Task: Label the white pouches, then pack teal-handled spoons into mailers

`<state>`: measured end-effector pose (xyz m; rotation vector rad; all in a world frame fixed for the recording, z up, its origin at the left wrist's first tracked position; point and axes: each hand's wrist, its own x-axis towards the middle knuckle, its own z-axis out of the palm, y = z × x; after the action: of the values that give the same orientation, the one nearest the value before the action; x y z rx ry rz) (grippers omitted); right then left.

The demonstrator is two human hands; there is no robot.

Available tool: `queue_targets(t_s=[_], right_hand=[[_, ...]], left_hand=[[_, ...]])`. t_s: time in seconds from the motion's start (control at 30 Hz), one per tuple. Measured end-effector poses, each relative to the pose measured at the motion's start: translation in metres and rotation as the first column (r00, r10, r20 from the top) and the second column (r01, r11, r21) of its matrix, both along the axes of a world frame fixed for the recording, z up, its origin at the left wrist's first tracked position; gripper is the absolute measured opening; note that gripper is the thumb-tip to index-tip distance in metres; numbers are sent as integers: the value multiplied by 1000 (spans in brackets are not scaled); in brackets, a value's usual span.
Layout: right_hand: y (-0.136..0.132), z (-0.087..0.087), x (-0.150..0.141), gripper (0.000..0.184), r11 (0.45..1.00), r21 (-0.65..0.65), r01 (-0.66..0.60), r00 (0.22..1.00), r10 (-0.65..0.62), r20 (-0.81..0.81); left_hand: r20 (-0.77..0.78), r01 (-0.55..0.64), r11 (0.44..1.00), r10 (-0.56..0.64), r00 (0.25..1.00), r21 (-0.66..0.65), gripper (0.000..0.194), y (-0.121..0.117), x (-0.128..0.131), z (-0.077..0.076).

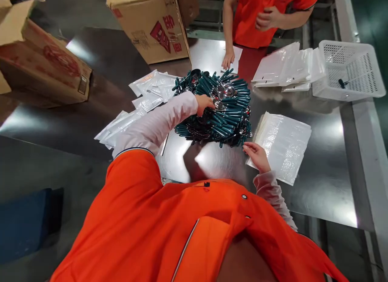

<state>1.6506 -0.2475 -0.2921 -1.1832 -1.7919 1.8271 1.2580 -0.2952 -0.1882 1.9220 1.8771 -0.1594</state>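
A heap of cutlery with dark green handles (226, 119), shiny metal spoon heads among them, lies on the metal table in front of me. My left hand (205, 104) reaches into the top of this heap, fingers curled at a spoon (218, 105); its fingertips are partly hidden among the pieces. At the heap's lower right edge is my right hand (257, 155), thumb and fingers drawn together near the handle ends. Whatever might be between those fingertips is too small to make out. Just beside that hand lies a stack of clear plastic bags (283, 146).
More plastic packets (154, 87) lie left of the heap. White packets (281, 67) and a white basket (348, 71) holding a small dark piece are at right. Cardboard boxes (154, 31) stand at left and back. Opposite, a co-worker (254, 19) rests a hand on a white packet.
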Motion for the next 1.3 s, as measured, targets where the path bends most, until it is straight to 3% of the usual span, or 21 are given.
queue_targets(t_s=[0.1, 0.17, 0.3, 0.47, 0.7, 0.87, 0.97, 1.03, 1.1, 1.2, 1.3], right_hand=[[-8, -4, 10, 67, 999, -34, 10, 999, -9, 31], [-13, -6, 13, 67, 999, -44, -10, 998, 13, 54], [-24, -2, 11, 62, 997, -32, -73, 995, 75, 65], [-33, 3, 12, 54, 994, 8, -112, 992, 111, 68], [-37, -5, 23, 49, 990, -1, -142, 987, 141, 82], [-45, -8, 7, 54, 980, 24, -197, 980, 197, 24], [-51, 6, -17, 71, 962, 229, -150, 988, 152, 9], [-52, 22, -36, 71, 858, 504, -101, 995, 84, 58], [-48, 39, -55, 63, 680, 721, -136, 989, 58, 133], [-39, 53, -79, 54, 487, 829, -275, 961, 101, 259], [-30, 48, -92, 48, 419, 837, -352, 934, 99, 343]], left_hand=[[-44, 33, 997, -36, 998, -65, 111, -17, 10, 7], [-14, 41, 998, -42, 999, -51, 116, -24, 21, 11], [35, 46, 999, -46, 998, -20, 112, -18, 40, 9], [48, 66, 997, -67, 997, 35, 98, -4, 51, -3], [10, 43, 999, -43, 999, 1, 119, -7, 52, -8], [12, 38, 999, -38, 999, 12, 96, -1, 49, 0], [-32, 16, 1000, -16, 999, -20, 82, 5, 51, 4], [-61, 6, 999, -8, 998, -45, 75, 7, 53, 7], [-81, -11, 999, 8, 997, -40, 68, 7, 56, 9], [-114, -37, 999, 38, 993, 11, 63, 0, 60, 11], [-106, 9, 999, -4, 994, 44, 63, -10, 59, 8]])
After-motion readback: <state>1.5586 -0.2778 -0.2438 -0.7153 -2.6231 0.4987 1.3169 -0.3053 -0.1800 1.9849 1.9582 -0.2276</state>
